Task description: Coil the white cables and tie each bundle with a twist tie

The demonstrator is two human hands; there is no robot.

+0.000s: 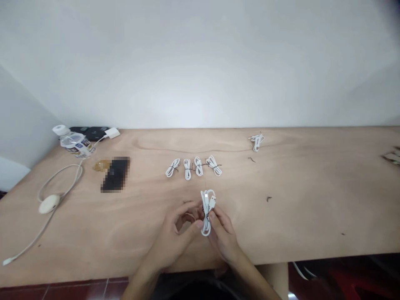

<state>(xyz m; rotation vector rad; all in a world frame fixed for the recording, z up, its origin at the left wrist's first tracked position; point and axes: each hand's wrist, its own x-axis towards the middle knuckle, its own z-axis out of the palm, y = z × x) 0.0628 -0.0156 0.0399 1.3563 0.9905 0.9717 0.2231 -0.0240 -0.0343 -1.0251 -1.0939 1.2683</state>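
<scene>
Pinching a looped white USB cable (206,221) upright between the fingers (213,216) of the right hand (223,235), just in front of a row of four bundled white cables (198,166) on a plywood worktop (296,216). Closing the curled fingers (190,206) and thumb of the left hand (171,239) in against the loops from the left side, with the exact contact partly hidden. Showing a USB plug (212,203) near the top of the loops. Judging the cable as light, soft and somewhat springy, probably slipping loose if held by one strand, and best taken at the bunched middle or by the firmer plug body. Keeping in view a fifth bundled cable (256,142) beyond the row and to its right. Also keeping in view, left of the row, a plastic water bottle (75,142) on its side, a pixel-blurred dark object (115,174), and a loose white cable (49,203) with a rounded white piece.
</scene>
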